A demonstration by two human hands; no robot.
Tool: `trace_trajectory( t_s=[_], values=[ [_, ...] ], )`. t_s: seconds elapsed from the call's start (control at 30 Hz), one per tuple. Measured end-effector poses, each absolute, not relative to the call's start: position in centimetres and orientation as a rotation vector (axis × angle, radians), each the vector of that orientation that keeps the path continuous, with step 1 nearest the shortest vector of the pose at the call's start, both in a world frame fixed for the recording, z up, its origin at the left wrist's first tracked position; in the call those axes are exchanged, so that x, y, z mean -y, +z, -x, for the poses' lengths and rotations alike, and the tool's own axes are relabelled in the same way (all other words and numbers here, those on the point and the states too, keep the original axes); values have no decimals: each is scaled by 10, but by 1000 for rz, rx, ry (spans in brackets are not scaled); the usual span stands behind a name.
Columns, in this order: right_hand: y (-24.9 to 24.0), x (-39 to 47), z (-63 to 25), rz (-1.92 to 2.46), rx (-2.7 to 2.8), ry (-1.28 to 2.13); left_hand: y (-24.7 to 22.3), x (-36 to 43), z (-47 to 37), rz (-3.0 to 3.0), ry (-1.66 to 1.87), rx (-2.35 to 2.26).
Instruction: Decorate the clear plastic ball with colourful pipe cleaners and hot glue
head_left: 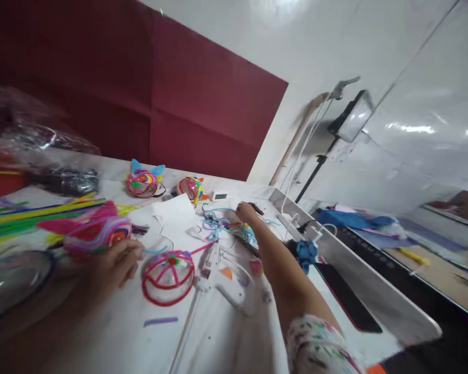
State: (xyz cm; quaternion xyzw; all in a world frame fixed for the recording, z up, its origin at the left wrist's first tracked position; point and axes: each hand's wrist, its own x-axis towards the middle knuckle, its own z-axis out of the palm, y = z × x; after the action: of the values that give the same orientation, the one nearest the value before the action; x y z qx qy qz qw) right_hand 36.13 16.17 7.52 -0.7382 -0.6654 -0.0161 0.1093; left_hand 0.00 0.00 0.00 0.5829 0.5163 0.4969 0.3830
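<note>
My left hand (pixel 115 267), blurred, has its fingers bent at the near edge of a pink striped pipe-cleaner ornament (pixel 95 234) with pointed ears; it appears to hold it, though the contact is partly hidden. My right hand (pixel 246 213) reaches far across the table with its fingers closed, by a small dark object (pixel 256 208) whose kind I cannot make out. Beneath it lies a tangle of blue pipe-cleaner pieces (pixel 214 221). Between my arms sits a clear dome (pixel 167 280) with red and pink pipe cleaners. Right of it lies a white glue gun (pixel 230 288).
Two decorated domes (pixel 142 183) (pixel 191 188) stand at the back by a small white display (pixel 219 196). Pipe-cleaner bundles (pixel 35 218) and a plastic bag (pixel 58 156) lie left. A white cable (pixel 185 332) crosses the front. A raised white edge (pixel 359 280) runs along the right.
</note>
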Motion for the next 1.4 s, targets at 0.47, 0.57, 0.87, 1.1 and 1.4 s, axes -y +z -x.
trace_trajectory(
  t_s=[0.47, 0.57, 0.87, 1.1, 1.4],
  values=[
    [130, -67, -404, 1524, 1726, -199, 9, 12, -14, -1448, 1371, -1406],
    [122, -55, -405, 1407, 1692, -182, 14, 16, -18, -1398, 1392, -1381],
    [113, -15, -380, 1197, 1614, -593, 14, 19, -24, -1204, 1400, -1313],
    [93, 13, -359, 1090, 1520, -414, 10, 24, -27, -1048, 1363, -1283],
    [63, 14, -324, 1034, 1493, -28, 12, 23, -30, -1095, 1405, -1172]
  ],
)
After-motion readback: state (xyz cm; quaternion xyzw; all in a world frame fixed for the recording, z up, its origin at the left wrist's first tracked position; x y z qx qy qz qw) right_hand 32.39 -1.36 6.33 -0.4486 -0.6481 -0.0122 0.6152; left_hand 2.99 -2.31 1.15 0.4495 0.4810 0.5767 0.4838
